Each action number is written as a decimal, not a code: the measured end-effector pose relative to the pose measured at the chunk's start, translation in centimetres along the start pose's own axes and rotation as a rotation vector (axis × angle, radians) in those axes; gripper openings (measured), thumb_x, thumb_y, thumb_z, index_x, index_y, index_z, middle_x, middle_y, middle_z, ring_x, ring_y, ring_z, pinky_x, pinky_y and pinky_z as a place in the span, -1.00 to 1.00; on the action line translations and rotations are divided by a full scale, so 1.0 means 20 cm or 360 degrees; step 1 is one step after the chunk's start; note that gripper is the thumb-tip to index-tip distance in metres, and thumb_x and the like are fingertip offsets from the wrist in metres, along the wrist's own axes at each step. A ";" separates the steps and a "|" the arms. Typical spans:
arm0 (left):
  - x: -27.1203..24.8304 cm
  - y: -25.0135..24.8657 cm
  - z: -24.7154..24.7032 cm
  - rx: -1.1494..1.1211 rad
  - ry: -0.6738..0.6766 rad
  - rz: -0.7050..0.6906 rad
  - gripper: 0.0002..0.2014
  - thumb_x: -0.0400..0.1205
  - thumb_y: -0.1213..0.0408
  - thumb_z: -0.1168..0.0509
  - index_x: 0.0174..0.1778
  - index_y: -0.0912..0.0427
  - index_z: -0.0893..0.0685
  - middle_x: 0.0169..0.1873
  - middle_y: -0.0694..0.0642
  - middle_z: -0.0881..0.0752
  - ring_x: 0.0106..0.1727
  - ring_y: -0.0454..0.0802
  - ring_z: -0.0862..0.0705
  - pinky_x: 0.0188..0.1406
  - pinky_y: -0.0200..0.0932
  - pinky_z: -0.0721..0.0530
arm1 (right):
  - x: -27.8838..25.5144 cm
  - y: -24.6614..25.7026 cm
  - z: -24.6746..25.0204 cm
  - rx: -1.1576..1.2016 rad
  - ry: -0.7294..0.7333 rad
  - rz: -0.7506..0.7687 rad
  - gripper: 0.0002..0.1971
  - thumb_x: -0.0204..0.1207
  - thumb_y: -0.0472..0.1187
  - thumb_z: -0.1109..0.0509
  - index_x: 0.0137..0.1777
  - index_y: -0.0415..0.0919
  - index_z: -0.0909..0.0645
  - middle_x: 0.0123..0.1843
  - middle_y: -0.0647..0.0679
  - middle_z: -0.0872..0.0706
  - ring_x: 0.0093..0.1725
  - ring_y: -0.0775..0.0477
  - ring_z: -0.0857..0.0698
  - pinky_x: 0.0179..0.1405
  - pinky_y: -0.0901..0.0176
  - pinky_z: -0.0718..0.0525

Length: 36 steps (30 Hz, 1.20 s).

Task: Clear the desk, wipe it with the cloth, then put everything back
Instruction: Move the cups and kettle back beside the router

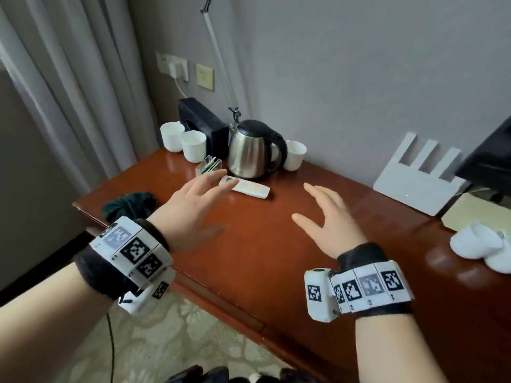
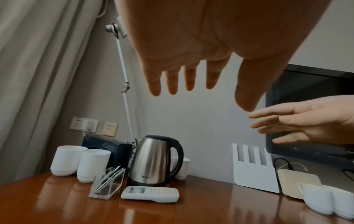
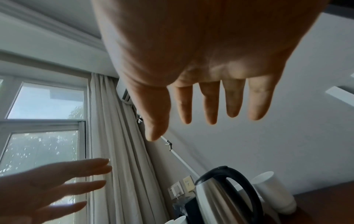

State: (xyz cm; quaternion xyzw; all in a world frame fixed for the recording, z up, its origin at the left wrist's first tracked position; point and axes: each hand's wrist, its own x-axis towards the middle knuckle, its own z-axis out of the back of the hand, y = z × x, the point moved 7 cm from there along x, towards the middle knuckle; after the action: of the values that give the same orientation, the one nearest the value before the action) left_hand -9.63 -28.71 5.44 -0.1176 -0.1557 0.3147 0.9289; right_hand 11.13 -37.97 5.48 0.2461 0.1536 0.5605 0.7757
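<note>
Our left hand (image 1: 190,205) and right hand (image 1: 330,217) float flat above the shiny brown wooden desk (image 1: 249,258), fingers spread straight, holding nothing. Just past our left fingertips lies the long white plastic remote (image 1: 249,187), touching the round steel kettle (image 1: 253,150) behind it. Beside our left wrist sits the dark, fuzzy, crumpled cloth (image 1: 128,204). Smooth white cups (image 1: 182,140) stand far ahead on the left.

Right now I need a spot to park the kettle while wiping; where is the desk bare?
Bare: the desk front, between the remote and near edge, under both open hands. Crowded: back left around the kettle.
</note>
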 end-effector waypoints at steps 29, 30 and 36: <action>0.60 1.41 -0.01 0.0135 0.0544 0.0206 -0.15 0.57 0.09 -0.38 0.65 -0.11 0.03 0.63 0.01 0.00 0.64 0.10 -0.10 0.60 0.03 -0.22 | 1.13 0.59 -0.75 -0.0399 0.0515 0.0100 -0.31 0.59 0.03 -0.27 0.65 0.06 -0.03 0.63 0.00 -0.14 0.61 -0.09 -0.17 0.60 0.02 -0.23; 0.65 1.52 0.00 0.0174 0.0576 0.0234 -0.16 0.58 0.08 -0.36 0.66 -0.11 0.04 0.63 0.01 0.02 0.64 0.10 -0.10 0.60 0.03 -0.22 | 1.21 0.61 -0.81 -0.0399 0.0519 0.0051 -0.30 0.59 0.02 -0.28 0.65 0.06 -0.02 0.63 0.00 -0.14 0.60 -0.11 -0.19 0.59 -0.01 -0.25; 0.94 1.98 -0.02 0.0366 0.0678 0.0363 -0.23 0.62 0.03 -0.26 0.67 -0.10 0.03 0.66 -0.01 0.11 0.65 0.11 0.00 0.56 0.03 -0.23 | 1.64 0.75 -1.10 -0.0501 0.0558 -0.0179 -0.29 0.59 0.02 -0.28 0.64 0.08 0.02 0.65 -0.02 -0.06 0.58 -0.17 -0.21 0.51 -0.08 -0.37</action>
State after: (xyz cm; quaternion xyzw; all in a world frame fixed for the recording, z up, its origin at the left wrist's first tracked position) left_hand -17.15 13.59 -3.40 -0.0917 0.0941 0.4010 0.9066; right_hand -1.37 1.47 -3.28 0.0122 0.2102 0.5677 0.7959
